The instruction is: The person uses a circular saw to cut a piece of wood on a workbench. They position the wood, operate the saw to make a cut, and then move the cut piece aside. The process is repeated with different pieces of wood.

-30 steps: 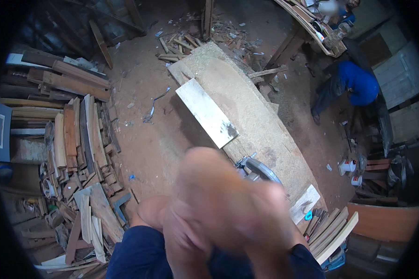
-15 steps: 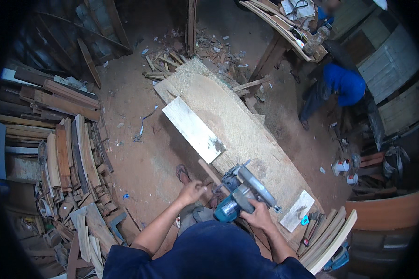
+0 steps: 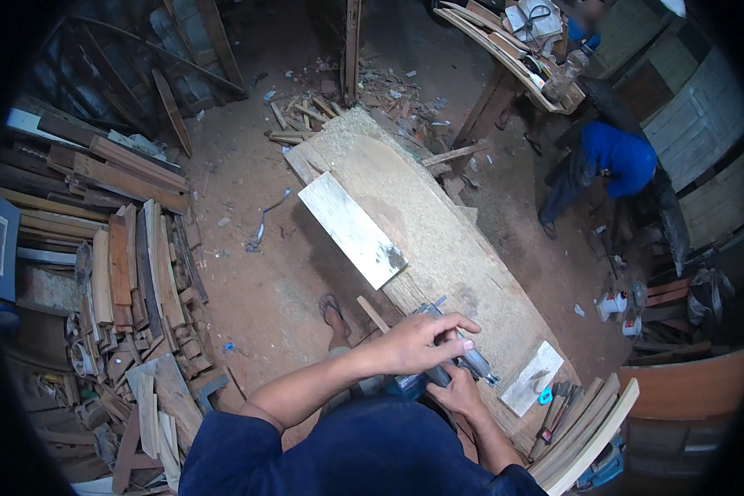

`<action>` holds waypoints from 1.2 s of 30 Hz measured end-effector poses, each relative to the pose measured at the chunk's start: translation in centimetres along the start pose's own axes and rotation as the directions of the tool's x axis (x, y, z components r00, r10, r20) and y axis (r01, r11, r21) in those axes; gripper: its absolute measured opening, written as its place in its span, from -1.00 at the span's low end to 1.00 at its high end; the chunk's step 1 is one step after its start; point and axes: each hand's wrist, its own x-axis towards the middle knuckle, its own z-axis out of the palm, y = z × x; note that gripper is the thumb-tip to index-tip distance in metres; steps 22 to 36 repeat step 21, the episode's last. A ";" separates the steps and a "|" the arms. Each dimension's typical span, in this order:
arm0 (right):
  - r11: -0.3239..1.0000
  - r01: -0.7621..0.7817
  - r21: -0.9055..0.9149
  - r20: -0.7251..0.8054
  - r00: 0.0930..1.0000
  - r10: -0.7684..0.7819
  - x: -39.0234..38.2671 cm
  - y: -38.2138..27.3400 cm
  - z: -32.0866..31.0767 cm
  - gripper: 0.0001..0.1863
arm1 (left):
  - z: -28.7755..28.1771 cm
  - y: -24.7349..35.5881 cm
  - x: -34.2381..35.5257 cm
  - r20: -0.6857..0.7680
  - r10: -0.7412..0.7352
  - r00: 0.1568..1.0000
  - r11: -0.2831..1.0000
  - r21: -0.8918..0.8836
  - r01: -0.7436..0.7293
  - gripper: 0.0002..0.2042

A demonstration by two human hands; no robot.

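A teal and grey circular saw [image 3: 478, 364] is tilted at the near edge of the sawdust-covered workbench [image 3: 459, 248], close to my body. My right hand [image 3: 461, 393] is wrapped round its handle. Above the saw reaches my left hand [image 3: 422, 341], its fingers apart and nothing in them; whether it touches the saw I cannot tell. It hides much of the saw's body. A thin wooden strip [image 3: 372, 314] sticks out beyond my left wrist. On the bench's left side lies a pale board [image 3: 351, 227], dark-stained at its near end.
A shorter pale board [image 3: 533, 379], a turquoise tape measure [image 3: 545, 397] and hand tools [image 3: 559, 411] lie at the bench's near right, beside long curved strips [image 3: 591, 438]. Stacked timber [image 3: 124, 264] lines the left. A person in blue [image 3: 616, 161] bends over at the far right.
My left hand has swung right and up, from beside the wooden strip to over the saw, and its fingers have spread. My right hand keeps its hold. The whole view has shifted slightly.
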 end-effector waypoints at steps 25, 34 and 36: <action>0.992 -0.058 0.116 -0.060 0.996 0.065 -0.3 2.1 0.5 -0.39 | -1.2 3.4 2.2 -0.012 0.166 0.986 0.947 0.283 -0.156 -0.27; 0.992 -0.058 0.116 -0.060 0.996 0.065 -0.3 2.1 0.5 -0.39 | -1.2 3.4 2.2 -0.012 0.166 0.986 0.947 0.283 -0.156 -0.27; 0.992 -0.058 0.116 -0.060 0.996 0.065 -0.3 2.1 0.5 -0.39 | -1.2 3.4 2.2 -0.012 0.166 0.986 0.947 0.283 -0.156 -0.27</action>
